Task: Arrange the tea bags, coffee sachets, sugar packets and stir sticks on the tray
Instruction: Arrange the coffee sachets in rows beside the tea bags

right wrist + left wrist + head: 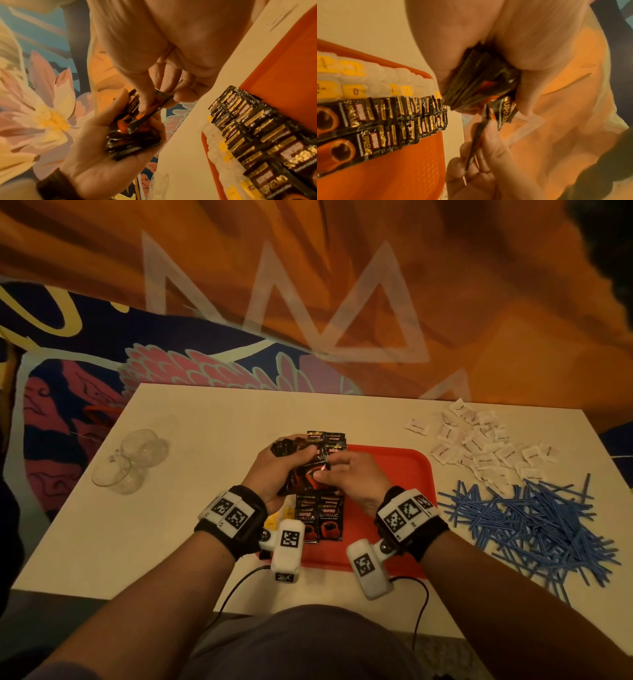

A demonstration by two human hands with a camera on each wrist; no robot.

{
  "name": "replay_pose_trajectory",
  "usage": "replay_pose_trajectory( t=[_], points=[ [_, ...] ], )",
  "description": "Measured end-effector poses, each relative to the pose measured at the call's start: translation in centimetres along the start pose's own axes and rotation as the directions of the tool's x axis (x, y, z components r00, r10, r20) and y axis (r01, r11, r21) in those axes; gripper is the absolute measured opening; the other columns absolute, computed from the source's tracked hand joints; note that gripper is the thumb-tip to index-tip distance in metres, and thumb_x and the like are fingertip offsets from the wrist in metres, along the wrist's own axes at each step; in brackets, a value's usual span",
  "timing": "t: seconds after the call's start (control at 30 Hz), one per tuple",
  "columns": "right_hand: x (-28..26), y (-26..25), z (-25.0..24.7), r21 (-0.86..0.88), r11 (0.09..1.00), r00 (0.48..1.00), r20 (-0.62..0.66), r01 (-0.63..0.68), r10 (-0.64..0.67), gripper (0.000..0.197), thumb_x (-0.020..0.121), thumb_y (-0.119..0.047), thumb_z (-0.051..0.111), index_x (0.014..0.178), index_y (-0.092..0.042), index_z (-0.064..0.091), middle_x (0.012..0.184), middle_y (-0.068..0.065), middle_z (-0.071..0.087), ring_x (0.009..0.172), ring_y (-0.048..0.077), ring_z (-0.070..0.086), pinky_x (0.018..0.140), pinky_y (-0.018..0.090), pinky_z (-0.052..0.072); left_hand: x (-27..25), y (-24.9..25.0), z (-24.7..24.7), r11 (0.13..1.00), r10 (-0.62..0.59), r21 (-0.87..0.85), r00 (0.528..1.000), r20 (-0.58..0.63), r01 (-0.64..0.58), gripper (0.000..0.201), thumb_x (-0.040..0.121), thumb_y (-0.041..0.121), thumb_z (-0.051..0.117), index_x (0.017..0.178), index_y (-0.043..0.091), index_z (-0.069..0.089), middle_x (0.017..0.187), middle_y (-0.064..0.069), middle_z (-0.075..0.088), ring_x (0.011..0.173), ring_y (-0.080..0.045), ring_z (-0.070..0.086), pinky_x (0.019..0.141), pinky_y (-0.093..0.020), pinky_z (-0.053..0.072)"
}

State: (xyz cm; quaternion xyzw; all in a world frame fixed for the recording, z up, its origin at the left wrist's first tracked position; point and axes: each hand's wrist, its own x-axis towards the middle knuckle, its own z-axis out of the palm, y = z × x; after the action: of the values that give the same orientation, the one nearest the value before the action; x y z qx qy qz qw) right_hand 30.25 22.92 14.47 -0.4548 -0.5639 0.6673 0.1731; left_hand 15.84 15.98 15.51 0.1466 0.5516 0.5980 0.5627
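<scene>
I am watching both hands working above the red tray (404, 470) on the white counter (191, 474). My left hand (274, 470) is curling around a thick stack of coffee sachets (476, 88), gripping them edge-on against the palm. My right hand (352, 477) is pinching a single sachet (150, 112) between thumb and fingertips, right at the top of that stack, so the two hands are nearly touching. On the tray, two rows of dark coffee sachets (385, 121) are lying overlapped like shingles, running from the near edge toward the far edge. Just beside them, along the tray's left side, rows of tea bags (353, 81) with yellow tags are lying overlapped too. To the right of the tray, off it, a loose pile of white sugar packets (479, 443) is sitting at the far side of the counter, and a tangled heap of blue stir sticks (527, 518) is lying nearer to me. Two clear glasses (133, 460) are lying at the counter's left side, well apart from the tray
</scene>
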Motion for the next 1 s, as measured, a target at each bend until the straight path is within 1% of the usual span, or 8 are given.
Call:
replay_pose_trajectory(
  t=[0.13,0.27,0.43,0.53,0.6,0.67,0.77,1.0],
  points=[
    [-0.2,0.5,-0.2,-0.011,1.0,0.999,0.049,0.024,-0.023,0.028,0.074,-0.004,0.082,0.098,-0.002,0.068,0.092,0.018,0.073,0.082,0.028,0.071,0.076,0.038,0.058,0.1,-0.7,-0.3,0.995,-0.083,-0.066,0.996,-0.034,0.081,0.037,0.085,0.008,0.069,0.119,-0.005,0.063,0.102,-0.022,0.07,0.085,-0.032,0.071,0.067,-0.037,0.059],
    [-0.3,2.2,0.0,-0.048,0.999,0.998,0.07,-0.003,0.007,0.04,0.069,-0.008,0.086,0.103,0.002,0.067,0.097,0.024,0.072,0.095,0.039,0.069,0.088,0.049,0.056,0.1,-1.6,-0.7,0.963,-0.259,-0.073,0.966,0.008,0.259,0.021,0.084,0.008,0.063,0.103,-0.002,0.065,0.091,-0.017,0.066,0.072,-0.026,0.068,0.06,-0.033,0.057],
    [-0.4,4.8,-0.3,-0.101,0.995,0.998,0.06,-0.011,0.018,0.026,0.071,-0.01,0.085,0.093,-0.006,0.072,0.093,0.016,0.074,0.083,0.025,0.071,0.077,0.036,0.059,0.1,-3.2,-2.2,0.949,-0.293,-0.105,0.954,0.06,0.298,0.043,0.082,0.02,0.071,0.121,0.001,0.065,0.11,-0.022,0.07,0.091,-0.033,0.072,0.069,-0.041,0.06],
    [0.0,7.7,-0.8,-0.169,0.983,0.997,-0.035,-0.068,0.063,0.026,0.076,-0.016,0.083,0.099,-0.009,0.073,0.084,0.001,0.072,0.071,0.01,0.068,0.06,0.016,0.053,0.5,-4.1,-3.6,0.946,-0.308,-0.128,0.95,-0.054,0.299,0.028,0.079,0.019,0.074,0.1,0.003,0.064,0.085,-0.015,0.067,0.074,-0.027,0.068,0.063,-0.038,0.058],
    [0.4,9.9,-1.4,-0.238,0.96,0.986,-0.103,-0.149,0.128,0.022,0.084,-0.018,0.075,0.104,-0.01,0.072,0.08,-0.006,0.068,0.065,0.001,0.061,0.051,0.009,0.043,0.5,-4.8,-4.7,0.938,-0.318,-0.167,0.945,-0.075,0.303,0.03,0.083,0.015,0.073,0.106,0.008,0.056,0.08,-0.012,0.059,0.073,-0.026,0.06,0.064,-0.039,0.055],
    [1.0,12.1,-2.0,-0.393,0.892,0.973,-0.155,-0.222,0.174,0.021,0.088,-0.025,0.07,0.107,-0.016,0.073,0.09,-0.005,0.07,0.074,0.005,0.061,0.061,0.013,0.043,0.4,-5.4,-5.4,0.936,-0.3,-0.215,0.951,-0.078,0.278,0.035,0.085,0.015,0.071,0.117,0.017,0.055,0.079,-0.01,0.059,0.072,-0.025,0.058,0.064,-0.04,0.054],
    [1.6,14.4,-1.9,-0.386,0.862,0.939,-0.231,-0.329,0.255,0.025,0.086,-0.024,0.072,0.109,-0.015,0.073,0.107,-0.001,0.07,0.094,0.015,0.063,0.076,0.025,0.049,-0.3,-6.2,-6.1,0.926,-0.308,-0.24,0.951,-0.034,0.291,0.028,0.083,0.024,0.067,0.111,0.02,0.062,0.078,-0.006,0.063,0.065,-0.02,0.058,0.06,-0.034,0.056],
    [2.5,16.3,-0.4,-0.393,0.847,0.926,-0.269,-0.358,0.266,0.014,0.084,-0.024,0.074,0.091,-0.019,0.063,0.089,-0.006,0.063,0.077,0.008,0.056,0.063,0.022,0.044,-1.0,-7.7,-8.9,0.906,-0.35,-0.27,0.936,-0.045,0.326,0.029,0.085,0.024,0.067,0.112,0.017,0.06,0.081,-0.008,0.06,0.065,-0.021,0.059,0.059,-0.035,0.056]
  ],
)
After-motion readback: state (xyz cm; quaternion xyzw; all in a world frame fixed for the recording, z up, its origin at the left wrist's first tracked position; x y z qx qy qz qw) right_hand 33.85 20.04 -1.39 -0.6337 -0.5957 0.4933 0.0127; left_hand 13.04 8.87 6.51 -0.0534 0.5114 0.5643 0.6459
